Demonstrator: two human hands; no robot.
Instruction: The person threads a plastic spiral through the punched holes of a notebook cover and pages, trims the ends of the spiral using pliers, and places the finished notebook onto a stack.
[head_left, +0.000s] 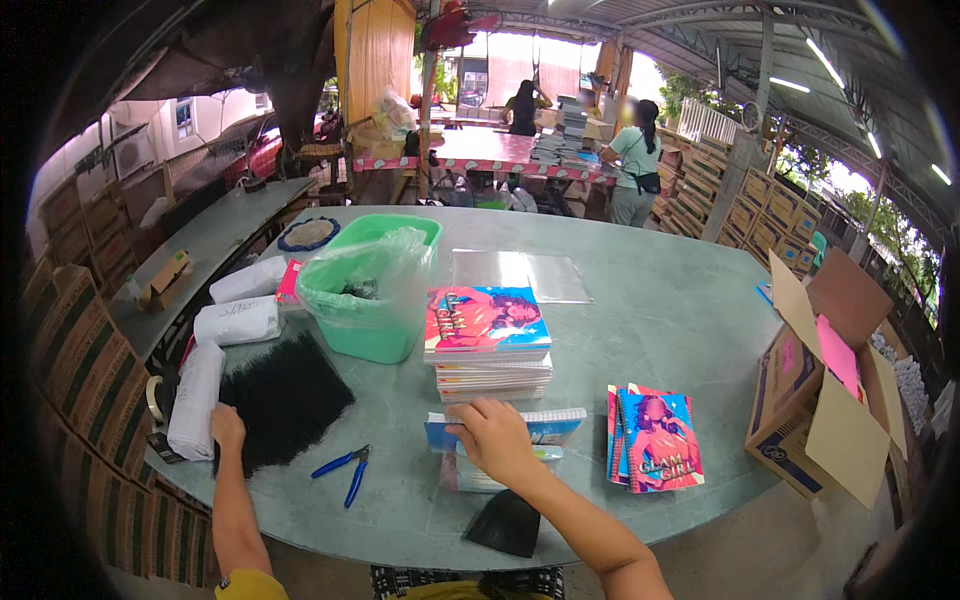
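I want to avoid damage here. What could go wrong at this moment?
The notebook stack is tall and stands just behind the right hand; a bump might topple it. The black bundle under the left hand lies near the table edge and could slide off. The pliers lie between both hands.

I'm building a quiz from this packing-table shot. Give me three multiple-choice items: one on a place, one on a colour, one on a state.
1. Where do the pliers lie?
A. between the two hands
B. inside the box
C. on the notebook stack

2. What colour is the bin?
A. red
B. green
C. grey

3. How is the box?
A. taped shut
B. crushed flat
C. flaps open

Answers:
1 A: they lie on the table between the left hand and right hand.
2 B: its walls are green.
3 C: its flaps stand apart.
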